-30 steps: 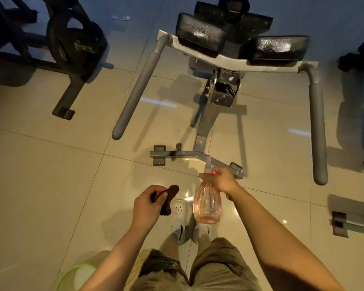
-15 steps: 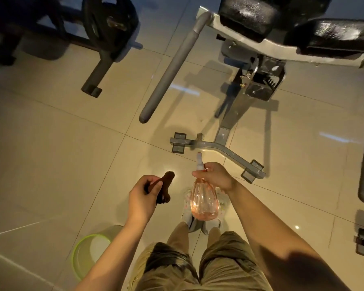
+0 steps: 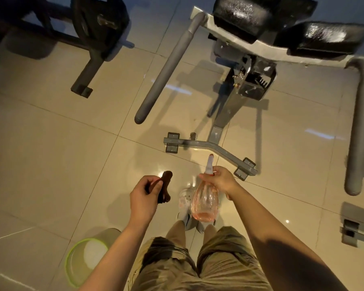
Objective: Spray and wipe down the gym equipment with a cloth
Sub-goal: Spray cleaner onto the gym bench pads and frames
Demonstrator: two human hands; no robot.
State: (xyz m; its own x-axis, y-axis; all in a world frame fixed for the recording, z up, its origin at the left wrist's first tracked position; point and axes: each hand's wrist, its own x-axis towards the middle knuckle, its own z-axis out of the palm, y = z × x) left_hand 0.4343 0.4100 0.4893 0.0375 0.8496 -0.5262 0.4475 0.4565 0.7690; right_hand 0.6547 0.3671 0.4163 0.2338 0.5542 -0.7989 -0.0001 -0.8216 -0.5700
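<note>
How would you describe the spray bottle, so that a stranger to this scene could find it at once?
Start at the grey gym machine on the tiled floor; just nearer than its floor bar, the person's right hand holds the spray bottle by its neck. It is clear pink with a white nozzle, unlike the small dark cloth in the left hand.

A green bucket (image 3: 83,261) stands on the tiled floor (image 3: 51,164). Far beyond the bucket, at the top left, a dark weight plate (image 3: 99,24) hangs on a black rack (image 3: 88,70). Right of the bucket are khaki shorts (image 3: 198,267) and pale shoes (image 3: 185,206).
</note>
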